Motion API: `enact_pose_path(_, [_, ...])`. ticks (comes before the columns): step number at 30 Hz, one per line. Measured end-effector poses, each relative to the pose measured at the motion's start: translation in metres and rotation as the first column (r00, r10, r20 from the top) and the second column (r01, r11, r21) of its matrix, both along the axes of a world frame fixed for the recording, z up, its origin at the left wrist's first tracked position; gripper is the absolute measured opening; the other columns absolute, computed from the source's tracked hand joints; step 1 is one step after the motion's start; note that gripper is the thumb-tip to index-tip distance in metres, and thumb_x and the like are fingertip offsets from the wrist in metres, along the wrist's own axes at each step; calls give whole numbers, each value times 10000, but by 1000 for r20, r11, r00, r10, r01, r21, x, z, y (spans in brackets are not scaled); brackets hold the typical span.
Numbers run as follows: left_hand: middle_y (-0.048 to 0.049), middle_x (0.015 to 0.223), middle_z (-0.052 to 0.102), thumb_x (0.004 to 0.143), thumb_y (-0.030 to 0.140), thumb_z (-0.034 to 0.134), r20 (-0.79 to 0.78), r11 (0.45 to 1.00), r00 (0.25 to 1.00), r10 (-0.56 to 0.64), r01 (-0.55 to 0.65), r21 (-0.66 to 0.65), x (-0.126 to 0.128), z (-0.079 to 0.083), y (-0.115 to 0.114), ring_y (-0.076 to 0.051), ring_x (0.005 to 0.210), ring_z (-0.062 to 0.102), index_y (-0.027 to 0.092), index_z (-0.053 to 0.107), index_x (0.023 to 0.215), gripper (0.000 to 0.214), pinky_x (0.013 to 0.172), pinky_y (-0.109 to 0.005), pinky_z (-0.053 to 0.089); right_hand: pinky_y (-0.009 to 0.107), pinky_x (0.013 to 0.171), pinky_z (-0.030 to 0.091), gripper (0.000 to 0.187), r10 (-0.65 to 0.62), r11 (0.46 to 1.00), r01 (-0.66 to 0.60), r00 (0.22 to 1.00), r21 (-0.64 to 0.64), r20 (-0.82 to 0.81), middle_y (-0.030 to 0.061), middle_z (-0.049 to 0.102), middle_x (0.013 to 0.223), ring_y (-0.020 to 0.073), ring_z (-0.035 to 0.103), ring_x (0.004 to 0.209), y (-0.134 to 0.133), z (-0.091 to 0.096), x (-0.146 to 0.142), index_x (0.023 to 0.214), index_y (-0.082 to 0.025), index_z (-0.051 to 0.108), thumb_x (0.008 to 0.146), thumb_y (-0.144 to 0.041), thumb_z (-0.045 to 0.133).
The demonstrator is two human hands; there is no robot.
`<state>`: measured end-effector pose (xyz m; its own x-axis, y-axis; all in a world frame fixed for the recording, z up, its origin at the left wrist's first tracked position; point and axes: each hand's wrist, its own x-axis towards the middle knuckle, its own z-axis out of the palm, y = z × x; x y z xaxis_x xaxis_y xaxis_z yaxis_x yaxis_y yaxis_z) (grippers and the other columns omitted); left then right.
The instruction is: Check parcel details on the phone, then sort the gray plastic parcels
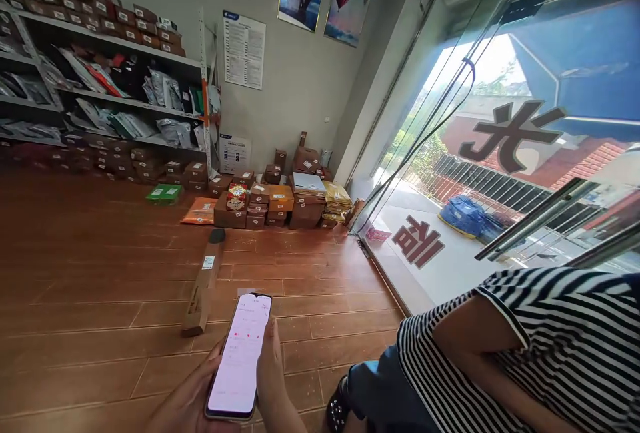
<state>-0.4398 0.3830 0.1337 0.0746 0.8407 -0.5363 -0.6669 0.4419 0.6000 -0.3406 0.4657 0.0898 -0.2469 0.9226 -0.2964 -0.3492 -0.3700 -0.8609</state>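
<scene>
A smartphone (239, 359) with a lit, mostly white screen is held upright low in the middle of the view. My left hand (193, 393) wraps round its left edge and lower back. Along the right edge lies the thumb of my right hand (273, 366), with its other fingers hidden behind the phone. Both hands are closed on the phone. Beyond it on the wooden floor lies a long narrow cardboard box (204, 289) with a white label and a dark far end.
Shelves (135, 36) of parcels stand at the back left. Stacked boxes (257, 209) line the wall, beside an orange parcel (200, 211) and a green box (165, 194). A person in a striped shirt (530, 346) is close at the right, before a glass door (425, 233).
</scene>
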Motion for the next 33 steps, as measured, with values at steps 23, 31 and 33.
enact_pose_path(23, [-105,1545,329,642,561,746,-154,975,972,-175,193,108,-156,-19,153,-286,921,631,254,185,1539,1102,505,-319,546,304,631,509,587,-224,974,224,975,16,-13,55,730,780,188,639,654,108,14,-131,827,-158,678,574,-681,761])
enact_pose_path(31, [-69,1535,366,598,587,765,-127,970,968,-217,229,87,-181,-45,192,-305,1083,583,272,279,1502,1073,557,-259,515,309,606,497,721,-357,931,356,934,-86,-5,68,720,745,199,628,656,132,20,-160,804,-158,662,421,-757,781])
enact_pose_path(33, [-67,1527,382,589,588,770,-113,974,972,-206,215,72,-183,-45,198,-316,1164,546,256,261,1510,1103,627,-270,533,297,586,481,709,-382,920,379,924,-104,-18,57,705,711,185,606,632,136,19,-161,789,-160,667,406,-743,794])
